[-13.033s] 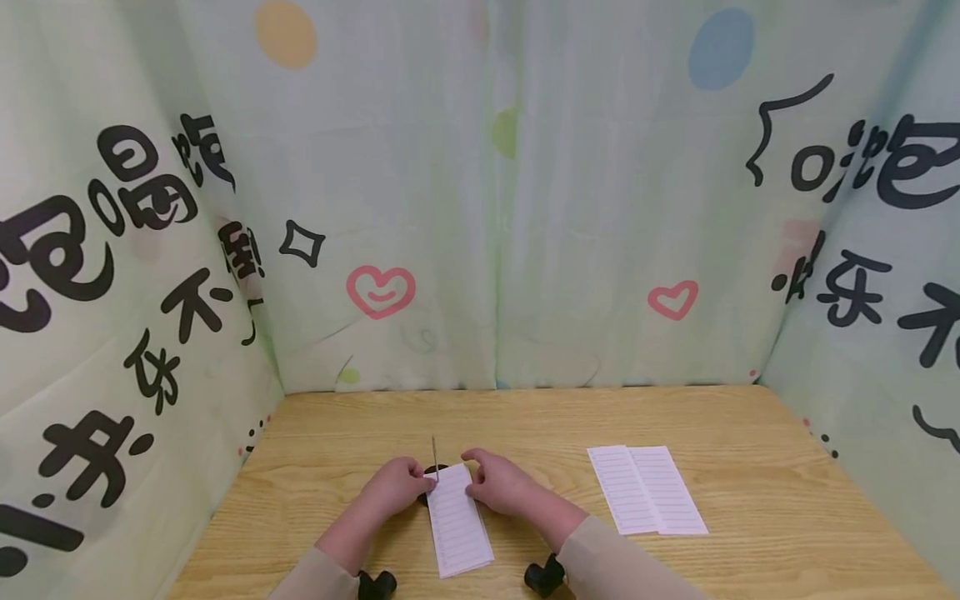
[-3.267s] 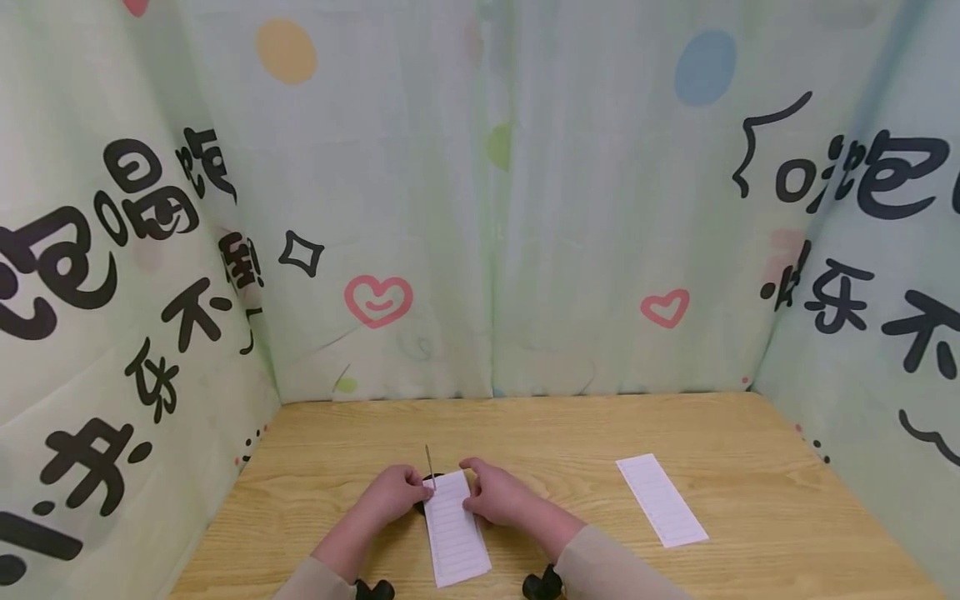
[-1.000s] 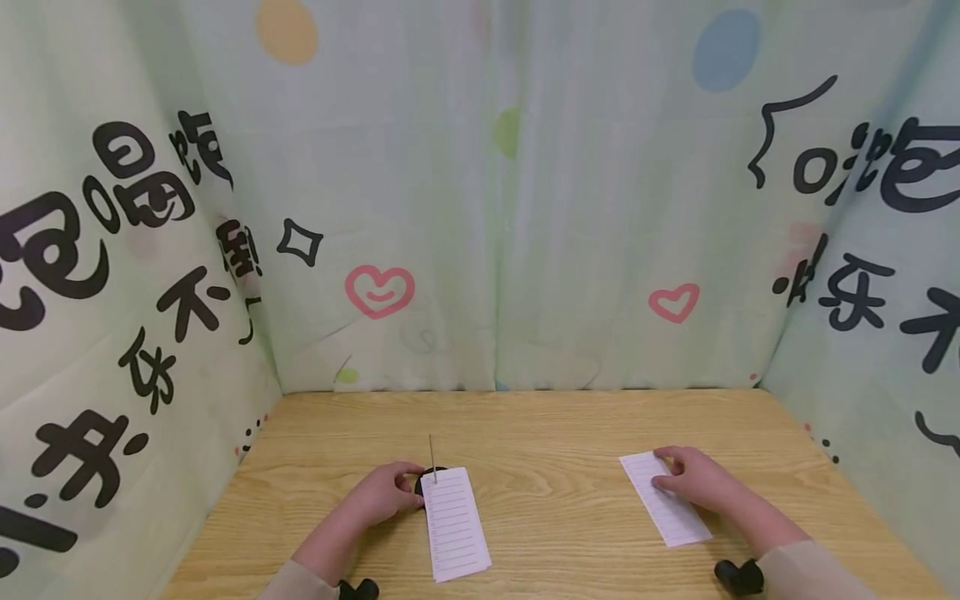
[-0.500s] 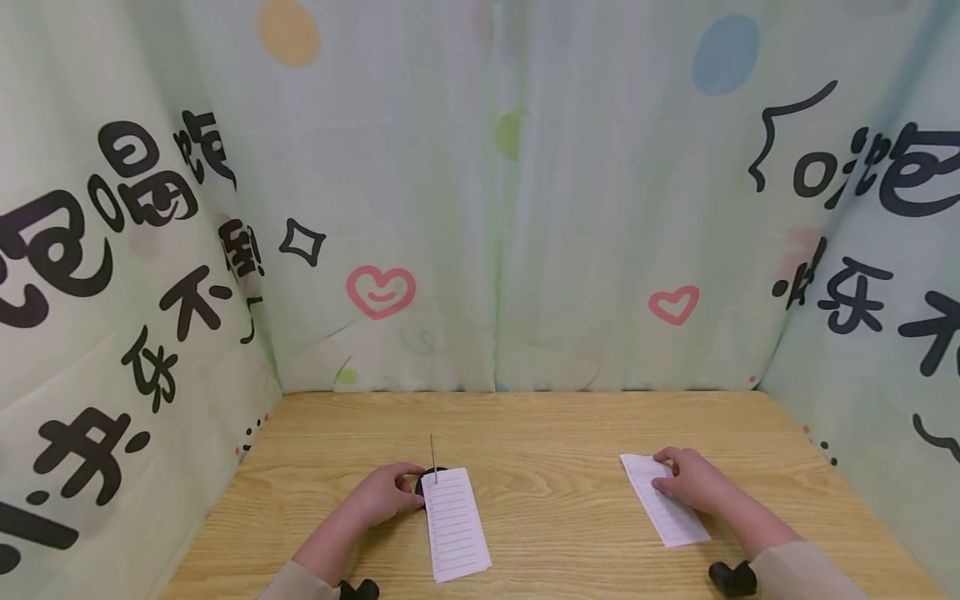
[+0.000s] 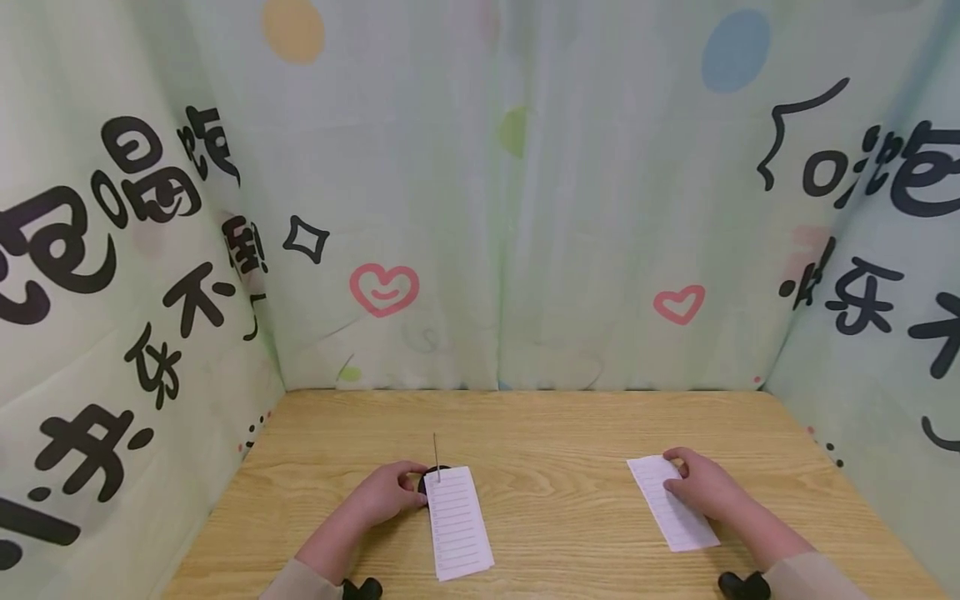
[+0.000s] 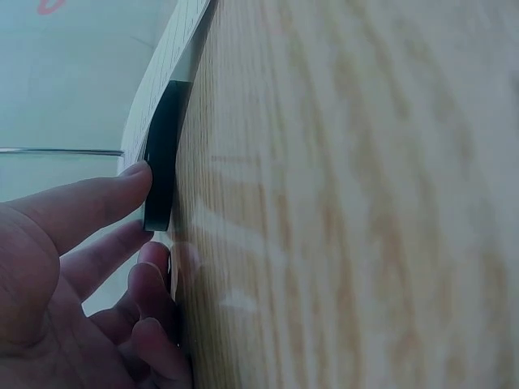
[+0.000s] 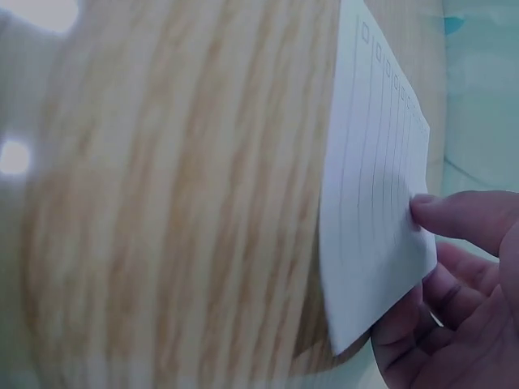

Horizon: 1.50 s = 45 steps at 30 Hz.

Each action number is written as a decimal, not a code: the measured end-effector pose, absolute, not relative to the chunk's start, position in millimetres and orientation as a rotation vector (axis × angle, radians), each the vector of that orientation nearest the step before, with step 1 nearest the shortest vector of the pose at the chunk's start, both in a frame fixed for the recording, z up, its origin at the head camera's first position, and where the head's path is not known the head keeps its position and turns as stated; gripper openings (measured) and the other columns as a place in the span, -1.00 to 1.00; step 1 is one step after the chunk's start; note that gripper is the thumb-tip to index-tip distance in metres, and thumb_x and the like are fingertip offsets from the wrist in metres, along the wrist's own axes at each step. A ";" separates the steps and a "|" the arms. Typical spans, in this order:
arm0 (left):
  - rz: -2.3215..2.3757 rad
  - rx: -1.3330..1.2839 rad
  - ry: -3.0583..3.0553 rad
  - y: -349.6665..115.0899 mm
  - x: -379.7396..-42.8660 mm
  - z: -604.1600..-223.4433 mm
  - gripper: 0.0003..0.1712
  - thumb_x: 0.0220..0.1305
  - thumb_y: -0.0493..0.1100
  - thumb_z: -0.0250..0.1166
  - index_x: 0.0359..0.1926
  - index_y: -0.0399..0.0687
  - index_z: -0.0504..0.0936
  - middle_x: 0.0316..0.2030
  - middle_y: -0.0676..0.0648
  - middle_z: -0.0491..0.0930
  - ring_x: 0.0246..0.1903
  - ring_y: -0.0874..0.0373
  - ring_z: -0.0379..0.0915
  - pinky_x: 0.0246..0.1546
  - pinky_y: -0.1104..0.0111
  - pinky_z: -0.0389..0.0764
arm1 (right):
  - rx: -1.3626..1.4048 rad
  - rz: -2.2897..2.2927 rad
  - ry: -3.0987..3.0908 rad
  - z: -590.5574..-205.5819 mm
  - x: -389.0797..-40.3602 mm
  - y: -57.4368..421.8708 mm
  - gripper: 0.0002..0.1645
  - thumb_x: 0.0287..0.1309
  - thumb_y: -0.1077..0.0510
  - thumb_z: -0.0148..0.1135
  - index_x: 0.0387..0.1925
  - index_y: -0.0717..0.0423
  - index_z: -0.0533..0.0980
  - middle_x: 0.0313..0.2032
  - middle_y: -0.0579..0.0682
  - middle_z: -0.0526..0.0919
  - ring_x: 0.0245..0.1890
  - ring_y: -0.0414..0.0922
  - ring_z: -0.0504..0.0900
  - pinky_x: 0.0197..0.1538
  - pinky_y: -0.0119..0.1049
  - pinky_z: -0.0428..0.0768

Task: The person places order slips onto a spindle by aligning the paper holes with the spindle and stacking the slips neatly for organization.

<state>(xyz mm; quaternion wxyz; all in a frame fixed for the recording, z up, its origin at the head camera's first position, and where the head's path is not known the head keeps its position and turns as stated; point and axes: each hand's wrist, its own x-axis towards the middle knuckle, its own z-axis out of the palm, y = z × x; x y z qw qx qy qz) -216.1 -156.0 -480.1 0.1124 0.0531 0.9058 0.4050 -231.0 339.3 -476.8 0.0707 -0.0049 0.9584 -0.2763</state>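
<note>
A paper spike with a round black base (image 6: 165, 158) and a thin upright metal rod (image 5: 436, 454) stands left of centre. Lined white slips (image 5: 460, 523) are pierced on its rod near their top edge and cover part of the base. My left hand (image 5: 386, 492) holds the base's left edge between thumb and fingers. At the right, my right hand (image 5: 705, 483) pinches the right edge of a single lined slip (image 7: 377, 186). In the right wrist view the thumb lies on top and the fingers beneath; the slip's near edge is lifted off the wood.
The wooden table (image 5: 555, 500) stretches between the two hands. Printed curtains (image 5: 570, 250) hang along its back and sides. Black wrist cameras (image 5: 744, 585) are strapped at both wrists.
One of the two slips at the right has gone to the spike. My right hand has since left the spike and taken hold of the other slip; my left has shifted to the base.
</note>
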 end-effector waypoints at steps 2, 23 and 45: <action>1.193 0.162 2.662 -155.5 -216.0 -479.3 -0.49 0.15 -0.19 0.47 0.15 -0.09 0.61 -0.39 -0.02 0.46 -0.42 0.12 0.34 -0.40 0.30 0.34 | -0.005 -0.867 2.871 -476.2 -229.4 340.4 -0.41 0.25 0.25 0.20 0.25 0.41 0.30 -0.32 0.07 0.43 -0.46 -0.06 0.40 -0.40 -0.21 0.38; 1.204 0.199 2.659 -157.6 -216.0 -481.1 -0.45 0.14 -0.23 0.47 0.18 -0.14 0.59 -0.41 -0.02 0.45 -0.45 0.12 0.34 -0.42 0.31 0.35 | -0.062 -1.023 2.859 -464.7 -217.2 326.8 -0.41 0.34 0.26 0.11 0.35 0.32 0.26 -0.32 0.00 0.60 -0.48 -0.10 0.44 -0.41 -0.27 0.40; 1.136 0.200 2.691 -156.0 -217.4 -484.1 -0.42 0.17 -0.18 0.45 0.24 -0.07 0.58 -0.39 -0.01 0.46 -0.41 0.13 0.35 -0.37 0.29 0.35 | -0.079 -1.401 2.680 -455.0 -225.7 266.2 -0.40 0.36 0.33 0.12 0.39 0.15 0.28 -0.28 0.08 0.61 -0.55 -0.03 0.48 -0.51 -0.22 0.50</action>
